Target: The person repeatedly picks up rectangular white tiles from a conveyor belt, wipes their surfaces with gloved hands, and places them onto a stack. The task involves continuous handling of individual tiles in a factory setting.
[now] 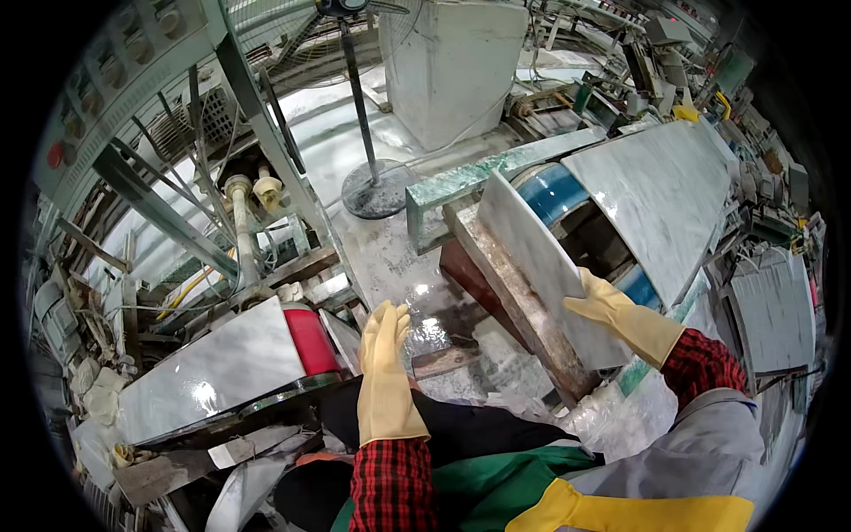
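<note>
My right hand (612,312), in a cream rubber glove, grips the near upper edge of a white-grey marble slab (541,266). This slab leans on its long edge along a worn wooden beam (514,297), beside a machine bed with blue belts (551,195). My left hand (384,350), in a matching glove, is raised over the gap between the two machine beds. Its fingers are stretched out close together and it holds nothing. A wide marble slab (660,199) lies flat on the right bed, beyond the leaning one.
To the left, another wet marble slab (217,368) lies beside a red belt (310,342). A standing fan's round base (377,188) rests on the wet floor ahead. A control panel (133,71) rises at upper left. Crumpled clear plastic (629,412) lies near my right forearm.
</note>
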The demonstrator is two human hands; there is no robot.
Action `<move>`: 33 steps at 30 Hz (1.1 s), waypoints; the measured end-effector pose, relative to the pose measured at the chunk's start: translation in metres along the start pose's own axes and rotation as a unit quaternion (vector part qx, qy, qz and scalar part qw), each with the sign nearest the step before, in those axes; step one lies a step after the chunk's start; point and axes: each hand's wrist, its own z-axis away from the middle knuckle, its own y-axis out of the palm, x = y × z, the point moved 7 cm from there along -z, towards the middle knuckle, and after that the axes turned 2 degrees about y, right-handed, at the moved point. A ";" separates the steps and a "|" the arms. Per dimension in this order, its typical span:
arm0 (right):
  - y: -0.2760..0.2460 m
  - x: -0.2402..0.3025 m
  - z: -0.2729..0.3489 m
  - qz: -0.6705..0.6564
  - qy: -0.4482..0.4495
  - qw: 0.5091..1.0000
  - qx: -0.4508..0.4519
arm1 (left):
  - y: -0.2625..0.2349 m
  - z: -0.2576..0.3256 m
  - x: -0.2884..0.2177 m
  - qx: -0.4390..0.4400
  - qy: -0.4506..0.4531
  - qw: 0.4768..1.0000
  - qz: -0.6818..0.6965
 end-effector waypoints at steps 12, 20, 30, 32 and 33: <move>0.010 0.015 0.014 0.061 -0.007 0.997 0.043 | 0.028 -0.006 0.006 0.018 0.004 1.000 0.006; 0.024 0.007 0.017 0.023 -0.050 0.998 0.015 | 0.022 0.012 0.000 0.032 -0.006 0.999 -0.037; 0.004 0.017 0.013 0.004 -0.074 0.997 0.021 | 0.029 0.000 -0.003 0.033 0.006 0.999 -0.038; 0.008 0.010 0.013 0.011 -0.063 0.997 0.033 | 0.019 -0.010 0.012 0.045 -0.013 0.998 -0.044; 0.009 0.010 0.013 0.004 -0.063 0.997 0.034 | 0.020 -0.010 0.011 0.043 -0.015 0.998 -0.050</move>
